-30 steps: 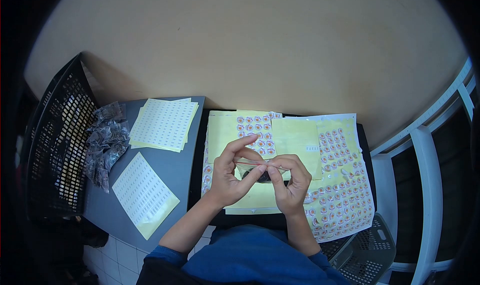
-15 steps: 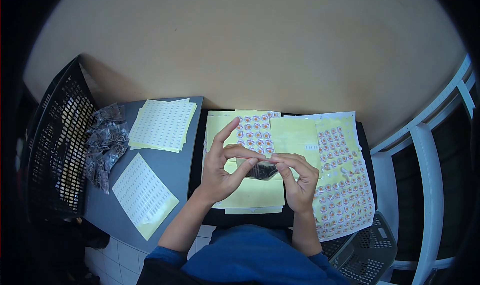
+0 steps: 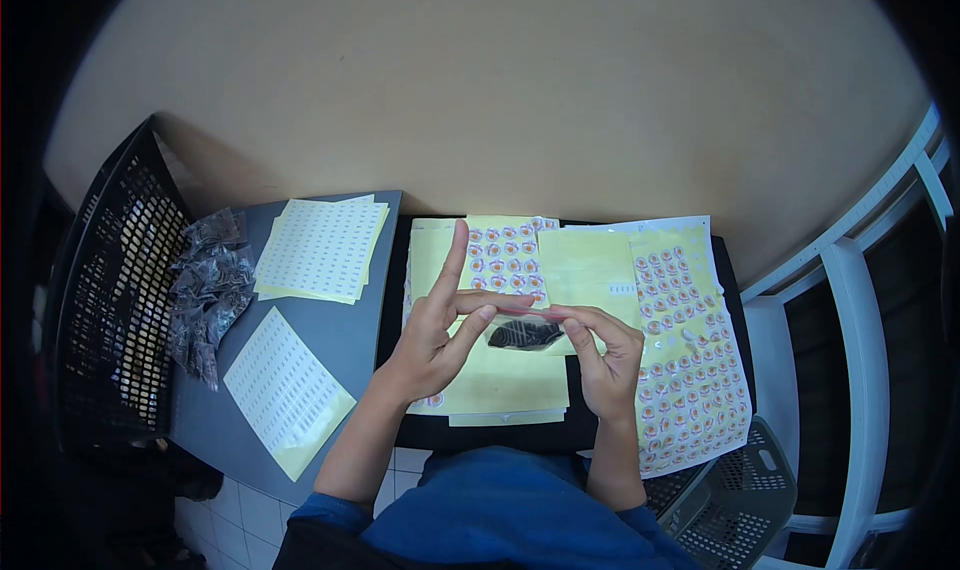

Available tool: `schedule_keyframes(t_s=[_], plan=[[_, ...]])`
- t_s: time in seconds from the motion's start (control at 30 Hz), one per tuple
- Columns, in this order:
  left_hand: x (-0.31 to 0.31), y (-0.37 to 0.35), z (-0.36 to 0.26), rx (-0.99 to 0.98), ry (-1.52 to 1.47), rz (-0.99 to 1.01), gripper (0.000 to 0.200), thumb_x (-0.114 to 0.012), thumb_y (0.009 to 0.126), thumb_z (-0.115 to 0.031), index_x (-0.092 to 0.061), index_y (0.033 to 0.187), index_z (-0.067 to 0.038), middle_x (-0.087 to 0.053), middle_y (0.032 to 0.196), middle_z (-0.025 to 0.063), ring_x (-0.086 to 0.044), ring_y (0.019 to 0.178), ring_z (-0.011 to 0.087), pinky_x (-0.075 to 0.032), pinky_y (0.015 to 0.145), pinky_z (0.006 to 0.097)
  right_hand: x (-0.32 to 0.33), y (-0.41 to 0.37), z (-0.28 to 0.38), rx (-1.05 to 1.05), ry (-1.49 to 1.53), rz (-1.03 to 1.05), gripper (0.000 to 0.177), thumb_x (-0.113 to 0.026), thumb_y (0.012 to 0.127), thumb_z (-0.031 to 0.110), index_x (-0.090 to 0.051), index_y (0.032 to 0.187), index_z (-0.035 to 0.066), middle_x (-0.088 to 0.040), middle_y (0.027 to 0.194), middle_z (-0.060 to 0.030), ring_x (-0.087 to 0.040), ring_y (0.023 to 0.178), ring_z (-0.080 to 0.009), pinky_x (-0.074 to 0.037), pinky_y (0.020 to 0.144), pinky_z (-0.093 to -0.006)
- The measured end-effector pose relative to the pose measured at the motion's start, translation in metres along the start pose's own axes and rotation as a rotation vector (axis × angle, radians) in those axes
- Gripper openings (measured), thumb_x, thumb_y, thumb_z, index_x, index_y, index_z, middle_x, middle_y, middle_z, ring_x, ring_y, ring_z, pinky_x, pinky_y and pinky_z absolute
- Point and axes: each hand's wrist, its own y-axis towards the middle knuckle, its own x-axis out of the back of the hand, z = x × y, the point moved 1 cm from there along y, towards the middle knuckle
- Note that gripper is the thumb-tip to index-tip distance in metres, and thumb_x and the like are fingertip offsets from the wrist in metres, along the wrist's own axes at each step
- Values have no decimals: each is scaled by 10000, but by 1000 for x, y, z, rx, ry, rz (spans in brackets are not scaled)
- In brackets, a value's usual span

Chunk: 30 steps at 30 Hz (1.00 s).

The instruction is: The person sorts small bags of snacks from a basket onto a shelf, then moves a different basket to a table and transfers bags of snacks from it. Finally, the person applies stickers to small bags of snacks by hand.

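Note:
Both hands hold one small clear zip bag [image 3: 526, 332] with a dark item inside, above the black table. My left hand [image 3: 437, 332] pinches the bag's left end between thumb and middle finger, index finger pointing up. My right hand [image 3: 608, 355] pinches its right end along the top strip. Under the hands lie yellow backing sheets [image 3: 500, 385] and a sheet of round orange-and-white stickers [image 3: 508, 255].
A larger sheet of round stickers [image 3: 693, 345] lies to the right. Two sheets of small white labels [image 3: 322, 248] [image 3: 285, 385] rest on the grey table at left, beside a pile of filled clear bags [image 3: 208, 290] and a black mesh basket [image 3: 110, 280]. A grey basket [image 3: 735, 505] sits low right.
The hands have spread apart along the bag's top and risen slightly. My left index finger has straightened upward. The bag now lies flatter between the hands.

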Motion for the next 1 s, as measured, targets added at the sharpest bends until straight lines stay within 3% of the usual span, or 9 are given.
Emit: schedule_keyframes(t_s=[0.1, 0.27, 0.33, 0.43, 0.57, 0.6, 0.83, 0.93, 1.0], plan=[[-6, -2, 11, 2, -49, 37, 659, -380, 864, -92, 104, 1306, -33, -600, 923, 163, -561, 912, 200, -356, 873, 316, -1, -2, -7, -113, 108, 4, 134, -520, 798, 52, -616, 858, -18, -620, 786, -110, -589, 708, -146, -474, 611, -229], [-50, -31, 67, 314, -385, -68, 414, -390, 883, -185, -279, 1242, -11, -578, 872, 102, -526, 877, 120, -377, 820, 262, -5, -11, -36, -393, 257, 108, 165, -509, 814, 86, -599, 894, -26, -600, 818, -89, -584, 718, -137, -494, 567, -225], [-58, -39, 85, 454, -601, -56, 264, -408, 867, -194, -446, 1053, -11, -554, 733, 60, -525, 740, 99, -409, 701, 229, -4, -11, -62, -442, 496, 150, 170, -504, 818, 94, -598, 896, -25, -597, 822, -91, -580, 717, -131, -486, 568, -228], [-54, -41, 82, 542, -355, 162, 198, -418, 838, -148, -483, 976, -22, -499, 669, 8, -456, 606, 61, -376, 584, 197, -15, -1, -89, -554, 779, 123, 177, -505, 819, 120, -598, 884, -17, -589, 829, -81, -564, 692, -127, -457, 573, -246], [-22, -34, 78, 537, 171, 578, 373, -482, 759, -260, -456, 1055, -34, -545, 592, 124, -543, 568, 202, -419, 575, 303, -45, 9, -125, -342, -36, 171, 136, -572, 754, 103, -612, 859, 27, -569, 778, -65, -541, 631, -162, -444, 588, -276], [-5, -26, 68, 723, 187, 620, 484, -493, 725, -313, -428, 1105, -19, -580, 806, 234, -575, 766, 331, -429, 721, 369, -54, 12, -123, -246, -177, 228, 145, -589, 729, 101, -618, 858, 42, -557, 771, -76, -540, 656, -180, -443, 609, -285], [34, -26, 106, 928, 327, 516, 908, -560, 629, -324, -66, 1312, 13, -485, 1052, 304, -503, 989, 333, -382, 854, 307, -104, 17, -124, -19, -601, 344, 227, -649, 644, 165, -627, 823, 26, -526, 825, -91, -492, 820, -242, -386, 730, -342], [35, -26, 115, 881, 270, 462, 949, -576, 622, -272, 7, 1309, 25, -560, 818, 222, -545, 723, 238, -422, 684, 268, -114, 14, -126, 4, -718, 382, 221, -657, 633, 163, -633, 808, 29, -522, 870, -86, -470, 880, -229, -346, 785, -342], [35, -22, 113, 984, 224, 520, 986, -580, 598, -320, 8, 1299, 48, -452, 1079, 323, -496, 1002, 314, -373, 866, 290, -116, 11, -130, 91, -742, 362, 217, -661, 624, 150, -634, 799, 24, -519, 905, -78, -453, 913, -215, -314, 816, -340]])
